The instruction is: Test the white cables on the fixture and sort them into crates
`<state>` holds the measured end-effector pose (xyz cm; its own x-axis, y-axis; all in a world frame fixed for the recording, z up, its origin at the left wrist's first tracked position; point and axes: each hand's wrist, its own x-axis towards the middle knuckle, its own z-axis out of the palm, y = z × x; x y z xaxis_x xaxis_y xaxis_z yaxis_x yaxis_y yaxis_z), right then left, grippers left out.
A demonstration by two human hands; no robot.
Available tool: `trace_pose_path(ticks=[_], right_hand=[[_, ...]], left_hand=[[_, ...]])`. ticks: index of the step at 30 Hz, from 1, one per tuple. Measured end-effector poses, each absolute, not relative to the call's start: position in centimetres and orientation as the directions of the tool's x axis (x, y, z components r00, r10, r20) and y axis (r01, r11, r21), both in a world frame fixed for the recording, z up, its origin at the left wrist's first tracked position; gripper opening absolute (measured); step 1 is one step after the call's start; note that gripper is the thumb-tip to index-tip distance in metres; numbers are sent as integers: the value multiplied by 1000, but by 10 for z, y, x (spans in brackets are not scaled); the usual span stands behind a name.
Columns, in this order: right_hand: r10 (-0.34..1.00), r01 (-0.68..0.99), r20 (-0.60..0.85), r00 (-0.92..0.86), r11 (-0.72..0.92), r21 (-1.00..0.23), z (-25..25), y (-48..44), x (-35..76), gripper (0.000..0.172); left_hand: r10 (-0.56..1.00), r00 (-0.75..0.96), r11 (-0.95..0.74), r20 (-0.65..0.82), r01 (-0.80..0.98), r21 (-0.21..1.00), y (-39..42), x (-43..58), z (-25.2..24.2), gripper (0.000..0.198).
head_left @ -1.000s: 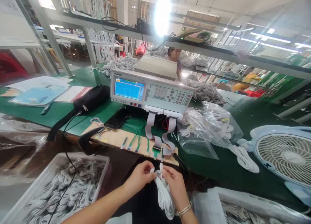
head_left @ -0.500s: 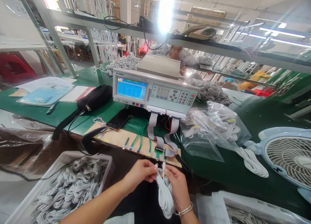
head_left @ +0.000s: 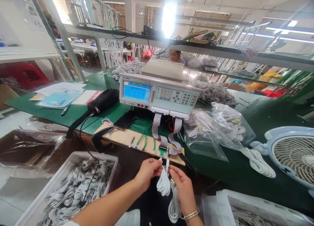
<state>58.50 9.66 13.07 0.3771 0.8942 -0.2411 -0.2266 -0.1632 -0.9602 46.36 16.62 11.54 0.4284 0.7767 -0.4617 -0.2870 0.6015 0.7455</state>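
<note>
My left hand (head_left: 149,172) pinches the small white plug of a coiled white cable (head_left: 163,184) at the front edge of the wooden test board (head_left: 137,143). That plug meets a green connector board (head_left: 162,151). Beside it, another white plug (head_left: 167,163) points up at a second connector. My right hand (head_left: 181,183) has its thumb and fingers close below this plug, and a second white cable coil (head_left: 174,206) hangs from the hand. Whether its fingertips touch the plug is hard to make out. Flat grey ribbon cables (head_left: 157,124) run from the board up to the tester (head_left: 159,93) with a lit blue screen.
A white bin (head_left: 115,164) of coiled cables stands at lower left, another bin (head_left: 228,195) at lower right. Bagged cables (head_left: 220,128) and a fan (head_left: 294,151) lie to the right. A black bag (head_left: 104,103) and papers (head_left: 59,95) occupy the left. A person sits behind the tester.
Both hands have moved the plugs up against the board's connectors. The cables, bunched together before, now hang as two separate coils, one from the plugs and one at my right hand.
</note>
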Motion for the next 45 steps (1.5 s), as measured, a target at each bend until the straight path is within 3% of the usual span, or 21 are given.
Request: trace_pose_path(ticks=[5, 12, 17, 21, 40, 45], right_hand=[[859, -374, -313, 406, -157, -914, 118, 95, 583, 30], [853, -543, -371, 366, -128, -830, 116, 103, 578, 26], [872, -477, -346, 347, -154, -866, 121, 107, 582, 16], [891, -404, -317, 324, -173, -898, 117, 111, 588, 22], [903, -323, -320, 288, -223, -920, 111, 122, 587, 26], [918, -195, -235, 320, -178, -964, 116, 117, 577, 26]], left_hand=[[772, 433, 631, -465, -430, 646, 160, 470, 112, 28], [729, 525, 637, -440, -284, 717, 170, 459, 115, 34], [686, 557, 650, -469, -178, 739, 172, 460, 121, 45], [686, 551, 656, -475, -188, 731, 173, 467, 120, 49], [762, 494, 568, -418, -201, 798, 176, 470, 118, 46], [816, 424, 529, -391, -277, 802, 165, 469, 121, 38]])
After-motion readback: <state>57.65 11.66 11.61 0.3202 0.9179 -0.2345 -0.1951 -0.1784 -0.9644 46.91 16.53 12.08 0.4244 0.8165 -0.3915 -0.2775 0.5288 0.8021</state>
